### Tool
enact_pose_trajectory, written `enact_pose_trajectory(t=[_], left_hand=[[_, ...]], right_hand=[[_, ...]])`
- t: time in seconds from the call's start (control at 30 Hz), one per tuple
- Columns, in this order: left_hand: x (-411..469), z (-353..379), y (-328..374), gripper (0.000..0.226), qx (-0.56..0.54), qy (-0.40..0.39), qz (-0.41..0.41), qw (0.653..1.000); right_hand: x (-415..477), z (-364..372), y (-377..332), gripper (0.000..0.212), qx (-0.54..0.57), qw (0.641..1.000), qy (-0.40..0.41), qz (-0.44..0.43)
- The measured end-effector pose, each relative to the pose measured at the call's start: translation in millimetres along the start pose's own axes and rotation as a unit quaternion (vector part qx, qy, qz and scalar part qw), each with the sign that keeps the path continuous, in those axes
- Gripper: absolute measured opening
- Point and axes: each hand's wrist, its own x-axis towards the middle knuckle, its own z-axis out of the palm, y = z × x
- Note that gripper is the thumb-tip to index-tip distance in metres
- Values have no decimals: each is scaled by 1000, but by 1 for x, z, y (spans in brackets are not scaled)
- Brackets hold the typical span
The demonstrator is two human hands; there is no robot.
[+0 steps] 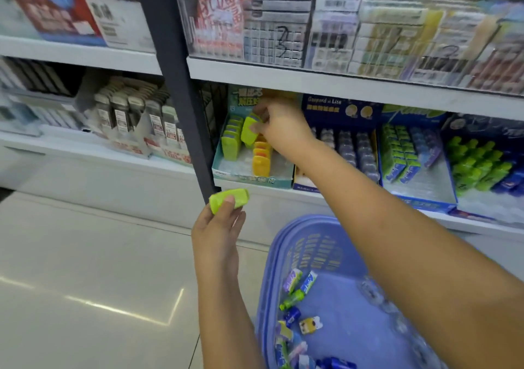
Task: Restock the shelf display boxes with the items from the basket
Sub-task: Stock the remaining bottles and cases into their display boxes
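Our right grip (280,127) pinches a green pack (249,131) over the teal display box (255,178) on the shelf. Our left grip (217,229) is clamped on a second green pack (228,200), left of the basket (269,278).

Right hand (279,126) with green pack (249,131) at teal display box (255,178); left hand (217,229) with second green pack (229,198) beside basket (270,258).

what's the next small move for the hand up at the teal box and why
Probably ease the right hand down-left so the tilted green pack it pinches seats in the green row of the teal display box. It hangs between that row and the orange row, not yet seated. The left hand holds a second green pack waiting.
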Motion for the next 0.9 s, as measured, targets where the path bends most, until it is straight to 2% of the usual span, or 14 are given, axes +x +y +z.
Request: enact_pose_trajectory(t=[0.13, 0.27, 0.47, 0.6, 0.77, 0.9], left_hand=[[6, -5, 2, 9, -37, -10, -5, 999], [11, -7, -2, 7, 7, -15, 1, 1000], [15, -11, -8, 21, 48, -16, 18, 999], [13, -12, -8, 16, 59, -31, 31, 997], [12, -10, -6, 10, 13, -76, 16, 997], [12, -10, -12, 16, 64, -89, 46, 993]], right_hand=[[21, 7, -7, 34, -67, 995, -69, 18], [21, 18, -9, 26, -133, 989, -65, -13], [16, 20, -10, 24, -112, 991, -50, 53], [18, 20, -12, 22, -61, 992, -55, 101], [12, 23, -17, 12, -132, 986, -84, 52], [10, 20, -20, 14, -193, 978, -78, 12]])
